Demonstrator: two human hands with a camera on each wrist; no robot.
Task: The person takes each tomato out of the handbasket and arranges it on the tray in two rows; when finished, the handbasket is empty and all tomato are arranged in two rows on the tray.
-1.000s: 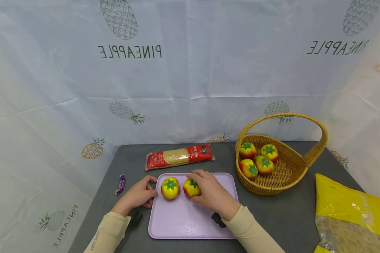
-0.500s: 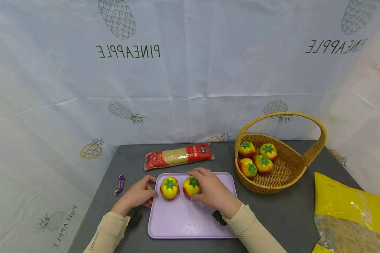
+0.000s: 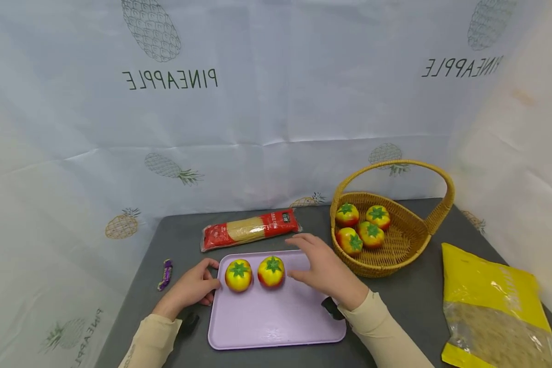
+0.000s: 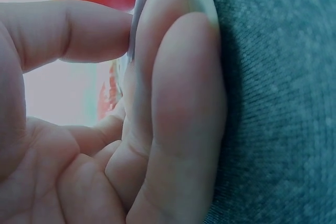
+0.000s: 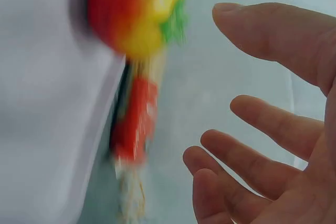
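Observation:
Two yellow-and-red tomatoes with green leafy tops sit side by side on a lilac tray (image 3: 276, 322). My left hand (image 3: 190, 287) is at the tray's left edge; in the left wrist view its thumb (image 4: 94, 31) and fingers (image 4: 181, 103) pinch the rim from both sides. Just right of the right-hand tomato (image 3: 271, 272), my right hand (image 3: 324, 268) hovers with fingers spread, holding nothing. The left-hand tomato (image 3: 238, 276) lies nearer my left hand. In the right wrist view, a gap separates the blurred tomato (image 5: 128, 14) from my fingers.
A wicker basket (image 3: 407, 245) with a tall handle holds several more tomatoes, back right. Behind the tray lies a red noodle packet (image 3: 250, 230). A purple-wrapped candy (image 3: 165, 275) is at left, a yellow bag (image 3: 497, 301) at right. A printed cloth hangs behind the table.
My right hand has let go of the right-hand tomato and drawn back to the right, fingers spreading. The left hand stays at the tray edge. The head view has shifted slightly.

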